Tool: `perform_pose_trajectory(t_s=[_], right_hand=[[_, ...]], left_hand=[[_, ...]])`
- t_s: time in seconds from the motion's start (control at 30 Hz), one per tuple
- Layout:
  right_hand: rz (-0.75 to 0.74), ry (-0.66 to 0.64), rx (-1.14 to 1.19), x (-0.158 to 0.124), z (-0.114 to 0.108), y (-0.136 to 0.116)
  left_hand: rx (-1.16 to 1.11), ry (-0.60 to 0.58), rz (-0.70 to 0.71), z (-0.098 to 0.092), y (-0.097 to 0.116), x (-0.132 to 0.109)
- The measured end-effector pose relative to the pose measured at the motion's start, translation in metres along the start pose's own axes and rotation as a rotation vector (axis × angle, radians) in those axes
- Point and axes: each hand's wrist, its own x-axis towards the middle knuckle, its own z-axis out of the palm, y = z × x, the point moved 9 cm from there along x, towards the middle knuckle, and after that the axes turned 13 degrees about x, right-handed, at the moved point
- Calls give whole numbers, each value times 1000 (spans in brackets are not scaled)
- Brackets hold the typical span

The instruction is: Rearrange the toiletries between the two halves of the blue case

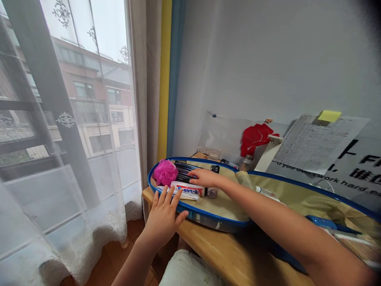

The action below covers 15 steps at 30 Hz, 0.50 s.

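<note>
My left hand (164, 212) has its fingers spread over the near rim of an open, blue-edged case (208, 216) with beige lining. Its fingertips reach a white toothpaste box (187, 190) with red and blue print. Inside the case, my right hand (204, 177) lies low with fingers extended, the tips touching several long black packages (185, 169); I see nothing gripped in it. A pink mesh bath puff (166, 172) sits at the case's left end. Near the right wrist are a small round clear-topped item (212, 192) and a black label (214, 169).
The case's other half (282, 186) spreads right across the wooden table (208, 246), with a blue item (324, 223) in it. Behind are a glass jar (246, 163), red paper (256, 137) and clipped sheets (309, 139). A sheer curtain (89, 190) hangs left.
</note>
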Motion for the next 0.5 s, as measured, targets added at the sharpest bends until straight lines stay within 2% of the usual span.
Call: perform_pose_trajectory(t_s=[0.13,0.3,0.4,0.5], right_hand=[[128,129,29,-45,-61,48],[394,325,8,-137,-129,131],[544,373,-14,-193,-147,174],[663,367,-48,-238,-148,211]], left_hand=[[8,21,6,-1,-1,-1],[-4,16,4,2,-5,0],[-35,38,6,-2,-6,3],[-55,68,8,-5,-5,7]])
